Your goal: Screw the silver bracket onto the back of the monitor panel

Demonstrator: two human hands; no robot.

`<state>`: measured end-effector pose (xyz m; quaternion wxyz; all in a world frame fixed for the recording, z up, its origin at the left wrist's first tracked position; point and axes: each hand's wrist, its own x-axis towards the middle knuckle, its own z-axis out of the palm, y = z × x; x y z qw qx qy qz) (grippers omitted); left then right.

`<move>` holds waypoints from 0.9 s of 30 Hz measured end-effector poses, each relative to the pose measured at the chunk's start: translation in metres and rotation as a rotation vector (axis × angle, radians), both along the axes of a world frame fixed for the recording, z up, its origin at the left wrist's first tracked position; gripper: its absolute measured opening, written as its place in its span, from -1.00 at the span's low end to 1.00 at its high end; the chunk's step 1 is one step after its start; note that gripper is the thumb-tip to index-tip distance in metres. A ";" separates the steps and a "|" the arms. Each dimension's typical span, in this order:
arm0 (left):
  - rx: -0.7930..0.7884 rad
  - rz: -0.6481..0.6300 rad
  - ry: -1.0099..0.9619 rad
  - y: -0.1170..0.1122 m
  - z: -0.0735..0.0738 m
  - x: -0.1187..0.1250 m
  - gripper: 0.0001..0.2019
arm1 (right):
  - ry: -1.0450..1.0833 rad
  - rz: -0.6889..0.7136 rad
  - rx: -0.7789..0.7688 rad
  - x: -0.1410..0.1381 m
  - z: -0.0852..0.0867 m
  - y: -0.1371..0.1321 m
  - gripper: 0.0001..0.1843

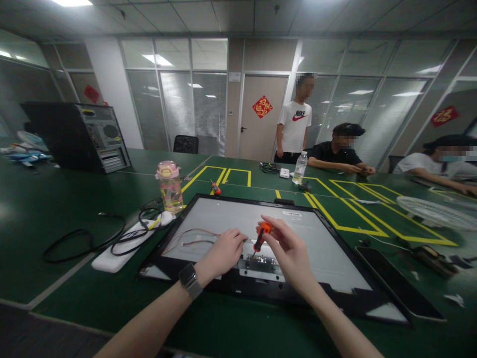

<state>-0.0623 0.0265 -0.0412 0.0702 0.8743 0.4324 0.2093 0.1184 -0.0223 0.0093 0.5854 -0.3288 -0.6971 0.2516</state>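
Observation:
A flat display panel (324,253) with a grey back and black frame lies on the table before me. My right hand (288,243) grips an orange-and-black screwdriver (263,235), its shaft pointing down at a metal bracket (261,273) on the panel's near edge. Just left of that bracket, my left hand (227,251) rests on the panel with its fingers curled together; what lies under the fingertips is hidden. Thin cables (194,242) run across the grey back to the left of this hand. A watch sits on my left wrist.
Left of the panel are a white power strip (121,248) with black cable and a pink-lidded bottle (170,191). A second screwdriver (215,188) lies behind. A computer case (74,134) stands far left, a dark slab (398,281) right. Several people are across the table.

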 end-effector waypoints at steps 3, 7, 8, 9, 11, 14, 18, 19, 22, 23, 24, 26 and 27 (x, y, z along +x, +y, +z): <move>-0.003 0.008 0.003 0.000 0.000 0.000 -0.74 | 0.017 0.083 -0.072 0.000 -0.002 0.000 -0.71; -0.003 0.004 -0.013 -0.002 0.002 -0.001 -0.75 | -0.013 0.087 -0.032 0.000 -0.004 0.001 -0.79; 0.000 0.002 -0.017 -0.003 0.002 -0.001 -0.75 | -0.007 0.072 -0.012 0.000 -0.004 0.002 -0.81; 0.002 -0.002 -0.019 -0.003 0.003 -0.001 -0.74 | 0.004 0.056 0.004 0.000 -0.004 0.002 -0.83; 0.000 -0.001 -0.017 -0.004 0.004 -0.001 -0.74 | 0.020 0.030 0.015 -0.001 -0.003 0.002 -0.86; -0.004 0.001 -0.010 -0.004 0.004 -0.001 -0.73 | 0.012 0.015 -0.004 -0.001 -0.002 0.001 -0.84; 0.011 -0.004 -0.011 -0.002 0.001 -0.001 -0.71 | 0.021 0.030 -0.055 0.001 -0.002 0.002 -0.75; 0.013 -0.004 -0.012 -0.001 0.000 -0.001 -0.71 | 0.020 0.034 -0.060 0.001 -0.003 0.003 -0.74; 0.018 -0.008 -0.014 0.000 -0.001 -0.001 -0.71 | -0.014 -0.001 -0.020 0.004 -0.006 0.006 -0.77; 0.020 -0.010 -0.013 0.000 -0.001 -0.001 -0.72 | -0.026 -0.036 0.010 0.004 -0.006 0.006 -0.80; 0.022 -0.012 -0.011 0.000 -0.002 -0.001 -0.71 | -0.034 -0.074 0.042 0.005 -0.007 0.006 -0.82; 0.025 -0.010 -0.007 0.000 -0.002 -0.001 -0.71 | -0.038 -0.128 0.088 0.006 -0.006 0.006 -0.84; 0.026 -0.009 -0.006 0.001 -0.002 -0.001 -0.71 | -0.038 -0.132 0.095 0.006 -0.006 0.006 -0.83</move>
